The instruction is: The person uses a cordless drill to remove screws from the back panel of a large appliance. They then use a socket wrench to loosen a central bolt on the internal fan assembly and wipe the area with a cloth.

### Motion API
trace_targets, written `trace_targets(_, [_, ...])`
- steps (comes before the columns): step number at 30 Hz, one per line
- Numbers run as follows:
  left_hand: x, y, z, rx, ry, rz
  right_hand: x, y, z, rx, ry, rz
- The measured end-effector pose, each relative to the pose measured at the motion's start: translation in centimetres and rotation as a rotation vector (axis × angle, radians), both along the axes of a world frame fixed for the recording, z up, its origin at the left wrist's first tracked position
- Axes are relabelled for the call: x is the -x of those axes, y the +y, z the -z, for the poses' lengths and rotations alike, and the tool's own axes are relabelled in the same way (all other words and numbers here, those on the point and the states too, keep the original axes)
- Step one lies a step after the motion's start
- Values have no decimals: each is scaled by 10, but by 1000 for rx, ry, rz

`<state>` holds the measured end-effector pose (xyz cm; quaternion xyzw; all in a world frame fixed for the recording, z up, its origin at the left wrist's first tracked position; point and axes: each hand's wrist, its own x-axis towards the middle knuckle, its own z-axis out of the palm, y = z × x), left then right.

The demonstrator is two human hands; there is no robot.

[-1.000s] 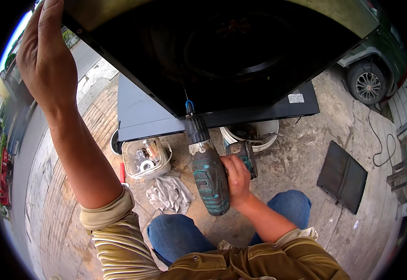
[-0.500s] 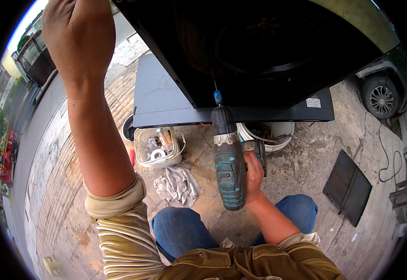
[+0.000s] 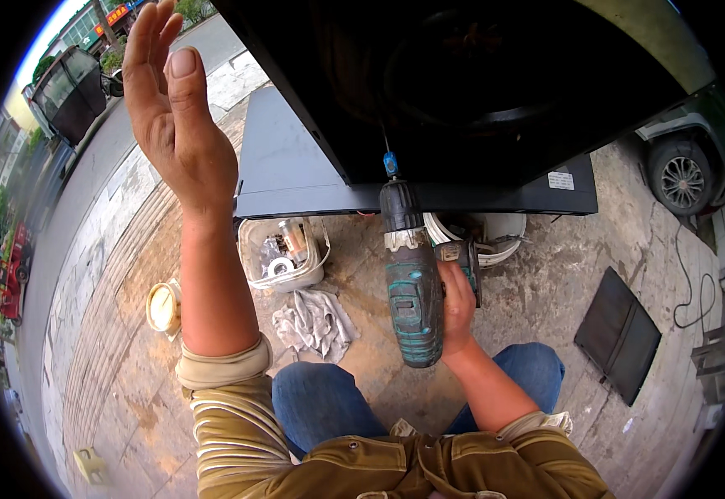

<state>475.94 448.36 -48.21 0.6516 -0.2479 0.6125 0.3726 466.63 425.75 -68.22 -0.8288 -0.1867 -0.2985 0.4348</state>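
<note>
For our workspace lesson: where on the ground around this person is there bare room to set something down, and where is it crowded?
Bare concrete lies between the right hand with the cordless drill and the flat dark panel. The paving left of the round cream lid is also free. It is crowded under the dark appliance: parts tub, rag, white bucket.

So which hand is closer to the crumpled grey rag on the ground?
The right hand. It grips the teal cordless drill, just right of the crumpled grey rag. The left hand is raised open, far above the rag, touching nothing.
</note>
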Motion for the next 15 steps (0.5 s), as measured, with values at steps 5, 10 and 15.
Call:
trace_targets(5, [-18, 0, 19, 159, 367, 459, 0, 2, 4, -14, 12, -4])
trace_targets(10, [-16, -6, 22, 184, 347, 441, 1, 5, 3, -78, 53, -43])
trace_targets(15, [-13, -8, 20, 189, 338, 424, 2, 5, 7, -105, 103, -34])
